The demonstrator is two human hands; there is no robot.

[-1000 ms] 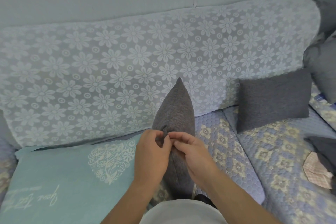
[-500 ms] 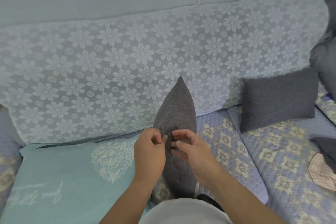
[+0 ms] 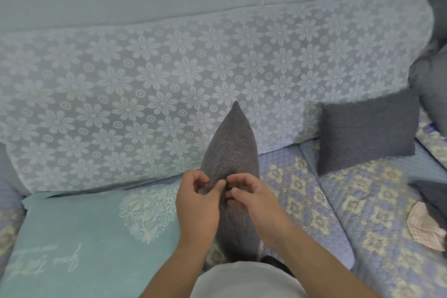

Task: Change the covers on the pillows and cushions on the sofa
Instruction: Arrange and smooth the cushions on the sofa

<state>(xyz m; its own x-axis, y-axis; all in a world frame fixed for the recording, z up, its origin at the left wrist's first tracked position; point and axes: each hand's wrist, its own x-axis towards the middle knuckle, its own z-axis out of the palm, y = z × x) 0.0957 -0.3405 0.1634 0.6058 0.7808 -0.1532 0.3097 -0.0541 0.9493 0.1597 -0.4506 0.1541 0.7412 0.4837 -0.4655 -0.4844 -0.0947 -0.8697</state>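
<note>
A grey cushion (image 3: 231, 147) stands on edge on the sofa seat, its narrow seam side facing me. My left hand (image 3: 197, 203) pinches the grey fabric on the left of the seam. My right hand (image 3: 251, 197) pinches the fabric at the seam's right side, fingers curled. A second grey cushion (image 3: 367, 128) leans against the backrest to the right. A light blue pillow (image 3: 79, 237) with a white heart pattern lies flat on the seat at the left.
The sofa backrest (image 3: 169, 84) carries a white flower-lace throw. The quilted seat cover (image 3: 338, 203) runs to the right. A pink checked cloth (image 3: 423, 227) and dark fabric (image 3: 433, 193) lie at the right edge. More grey cushions (image 3: 433, 80) are stacked far right.
Both hands have shifted slightly along the cushion's seam, with the fingers regripping the fabric. The cushion stays upright in the same place.
</note>
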